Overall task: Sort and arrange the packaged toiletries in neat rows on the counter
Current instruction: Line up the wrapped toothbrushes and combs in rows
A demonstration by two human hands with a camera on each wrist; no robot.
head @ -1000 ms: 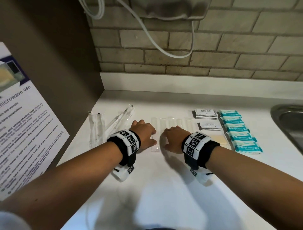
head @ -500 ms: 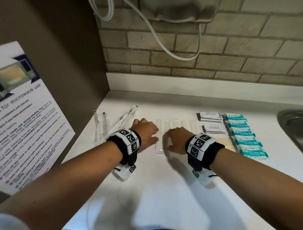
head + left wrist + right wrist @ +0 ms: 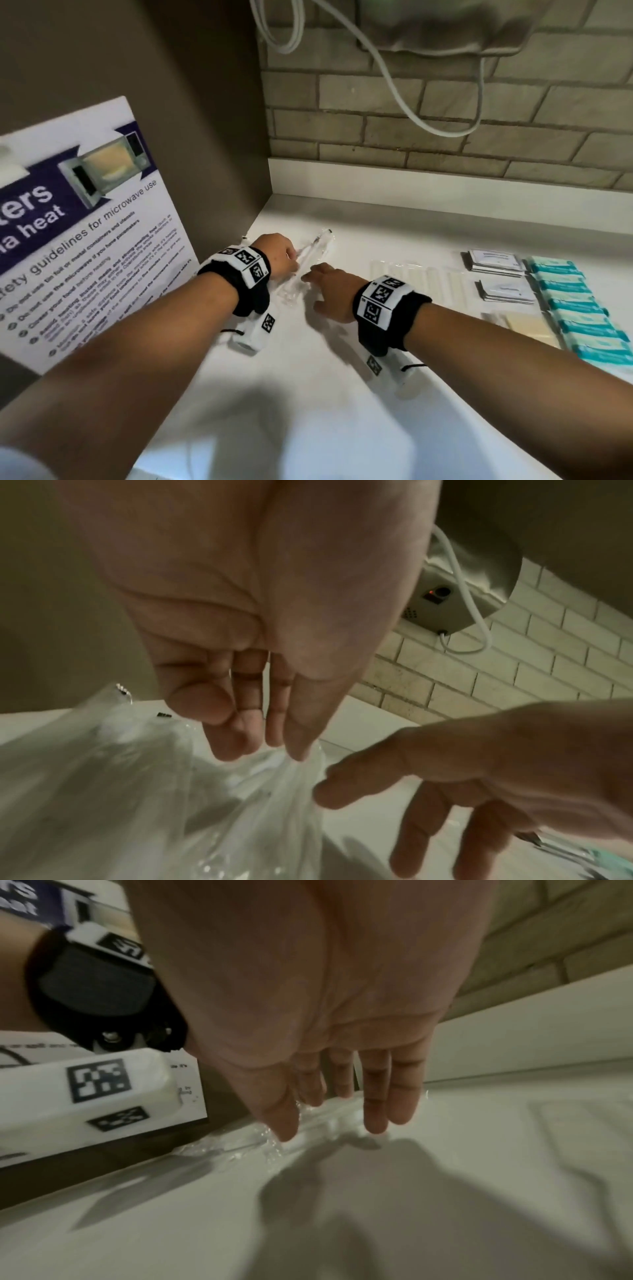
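- Beige brick tiles (image 3: 445, 113) back a white counter (image 3: 308, 411), with a brown side panel at its left end carrying a laminated microwave safety poster (image 3: 85, 240).
- At the left end of the counter lie clear crinkled plastic sleeves holding slim white toothbrush-like items (image 3: 308, 253) (contents blurred in the wrist views).
- Left hand (image 3: 279, 255) is down on these sleeves; in the left wrist view its thumb and fingertips (image 3: 298, 748) pinch the clear film together.
- Right hand (image 3: 330, 291) sits just beside, fingers straight and loosely spread, tips touching the sleeves' near edge on the counter; it holds nothing.
- To the right lies a flat row of long clear packets (image 3: 414, 281), then two stacks of small white sachets (image 3: 493, 262), a pale yellow wrapped bar (image 3: 527, 325), and a column of teal and white wrapped packets (image 3: 575, 308).
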